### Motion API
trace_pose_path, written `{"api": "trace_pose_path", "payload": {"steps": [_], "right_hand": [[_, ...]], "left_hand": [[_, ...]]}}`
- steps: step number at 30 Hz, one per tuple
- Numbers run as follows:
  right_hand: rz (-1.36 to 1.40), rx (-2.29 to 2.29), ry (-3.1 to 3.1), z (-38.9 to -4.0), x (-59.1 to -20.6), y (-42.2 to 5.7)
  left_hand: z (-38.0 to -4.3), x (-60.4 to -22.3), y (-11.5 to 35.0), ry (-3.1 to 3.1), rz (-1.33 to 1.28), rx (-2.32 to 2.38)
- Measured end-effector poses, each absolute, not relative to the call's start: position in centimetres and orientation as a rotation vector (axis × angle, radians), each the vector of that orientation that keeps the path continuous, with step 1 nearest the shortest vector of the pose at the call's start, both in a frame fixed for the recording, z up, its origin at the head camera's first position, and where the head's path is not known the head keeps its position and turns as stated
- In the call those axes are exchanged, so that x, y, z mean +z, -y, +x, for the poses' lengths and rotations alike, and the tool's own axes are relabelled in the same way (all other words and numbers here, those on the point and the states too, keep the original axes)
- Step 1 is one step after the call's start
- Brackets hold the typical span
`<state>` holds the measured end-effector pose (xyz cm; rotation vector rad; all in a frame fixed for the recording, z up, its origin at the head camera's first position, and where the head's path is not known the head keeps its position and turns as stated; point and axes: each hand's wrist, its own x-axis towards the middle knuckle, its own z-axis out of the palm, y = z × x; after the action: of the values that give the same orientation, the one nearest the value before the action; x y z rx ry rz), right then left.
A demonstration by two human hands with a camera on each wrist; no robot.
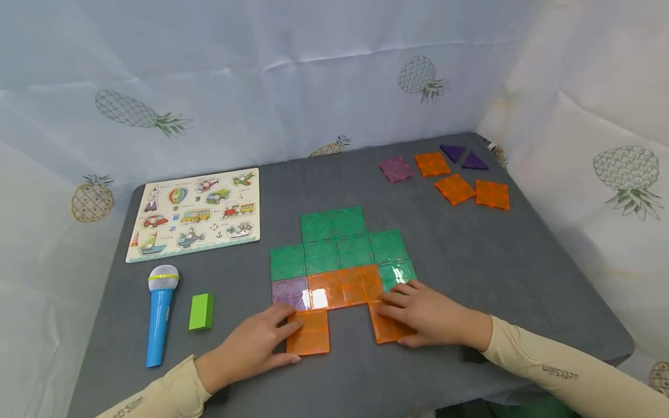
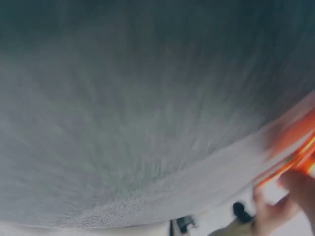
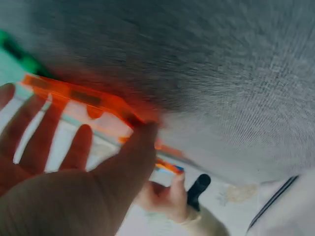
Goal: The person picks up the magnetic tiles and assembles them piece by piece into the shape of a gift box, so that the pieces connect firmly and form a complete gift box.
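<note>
Translucent magnetic tiles lie flat in a joined shape at the table's middle: several green tiles (image 1: 320,256) at the back, then a purple tile (image 1: 290,292) and two orange tiles (image 1: 345,288) in a row. Below these, a left orange tile (image 1: 313,337) and a right orange tile (image 1: 385,325) stick out toward the near edge. My left hand (image 1: 256,342) holds the left one, fingers over its upper left, thumb at its near corner. On the other side, my right hand (image 1: 431,316) grips the right one; its thumb (image 3: 135,152) lies along the tile's edge in the right wrist view.
A picture puzzle board (image 1: 193,215) lies back left, with a toy microphone (image 1: 161,316) and a green block (image 1: 201,312) in front of it. Toward the back right are a separate purple tile (image 1: 396,169), loose orange tiles (image 1: 455,189) and purple triangles (image 1: 474,161).
</note>
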<state>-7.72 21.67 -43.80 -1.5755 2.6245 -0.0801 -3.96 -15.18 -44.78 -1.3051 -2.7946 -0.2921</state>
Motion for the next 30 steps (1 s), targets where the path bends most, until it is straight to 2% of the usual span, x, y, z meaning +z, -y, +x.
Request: {"api": "trace_pose_path", "payload": {"steps": [12, 22, 30], "right_hand": [[-1.594, -0.131, -2.700, -7.2, -46.0, -18.3], [-1.584, -0.084, -2.714, -5.3, -46.6, -17.7], [-1.449, -0.092, -2.780, -5.8, -47.0, -17.5]], "left_hand": [[-4.3, -45.8, 9.1, 2.690, -1.437, -0.226], [-4.4, -45.7, 8.9, 2.771, -1.424, -0.162], [-4.6, -45.7, 8.8, 2.803, -1.418, -0.128]]}}
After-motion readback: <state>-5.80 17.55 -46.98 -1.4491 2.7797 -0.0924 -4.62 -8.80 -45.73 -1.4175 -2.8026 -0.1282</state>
